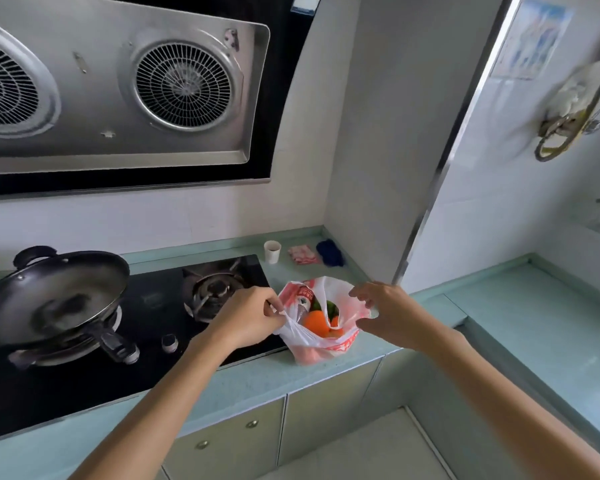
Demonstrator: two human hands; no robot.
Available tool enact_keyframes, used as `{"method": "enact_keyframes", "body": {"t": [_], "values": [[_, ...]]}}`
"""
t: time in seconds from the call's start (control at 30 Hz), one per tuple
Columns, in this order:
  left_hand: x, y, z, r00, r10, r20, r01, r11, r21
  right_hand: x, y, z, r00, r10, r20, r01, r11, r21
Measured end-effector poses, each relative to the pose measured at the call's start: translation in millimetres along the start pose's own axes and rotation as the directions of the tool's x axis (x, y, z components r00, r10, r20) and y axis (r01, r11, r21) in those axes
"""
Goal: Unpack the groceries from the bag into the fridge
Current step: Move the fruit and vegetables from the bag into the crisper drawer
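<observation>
Pinching the bag (312,355) at its left rim, L hand (246,317) pulls the plastic out leftward betw. thumb & fingers. R hand (385,313) sits at the right rim, fingers curved, thumb below; can't tell if it grips. Bag stands upright on counter (257,375), just right of stove (153,306), long axis approx. vertical, mouth up & spread open betw. both hands. Inside: bottle (303,299), orange items (317,322), sth green (330,308). Both forearms reach in from below.

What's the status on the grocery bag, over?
Left hand pinches bag rim; right hand at opposite rim, grip unclear. Bag on counter, groceries inside. Nothing blocking.
</observation>
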State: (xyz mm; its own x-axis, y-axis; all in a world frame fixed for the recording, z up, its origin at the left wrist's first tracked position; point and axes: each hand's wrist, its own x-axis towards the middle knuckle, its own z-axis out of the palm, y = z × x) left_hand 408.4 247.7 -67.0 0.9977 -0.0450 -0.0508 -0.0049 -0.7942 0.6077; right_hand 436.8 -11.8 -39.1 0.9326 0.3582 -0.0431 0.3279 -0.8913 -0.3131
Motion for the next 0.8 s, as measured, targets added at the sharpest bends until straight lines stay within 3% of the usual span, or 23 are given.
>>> {"method": "enact_keyframes", "body": {"t": [0.3, 0.63, 0.8], "values": [[65, -40, 24, 0.991, 0.013, 0.135, -0.022, 0.998, 0.059, 69, 25, 47, 0.996, 0.068, 0.053, -0.070, 0.997, 0.027], [148, -64, 47, 0.984, -0.019, 0.178, -0.009, 0.989, 0.150, 178, 41, 111, 0.989, -0.020, 0.149, 0.009, 0.997, 0.077], [205, -58, 78, 0.965, -0.024, 0.262, -0.021, 0.986, 0.168, 214, 79, 138, 0.969, 0.008, 0.248, -0.043, 0.990, 0.135]]}}
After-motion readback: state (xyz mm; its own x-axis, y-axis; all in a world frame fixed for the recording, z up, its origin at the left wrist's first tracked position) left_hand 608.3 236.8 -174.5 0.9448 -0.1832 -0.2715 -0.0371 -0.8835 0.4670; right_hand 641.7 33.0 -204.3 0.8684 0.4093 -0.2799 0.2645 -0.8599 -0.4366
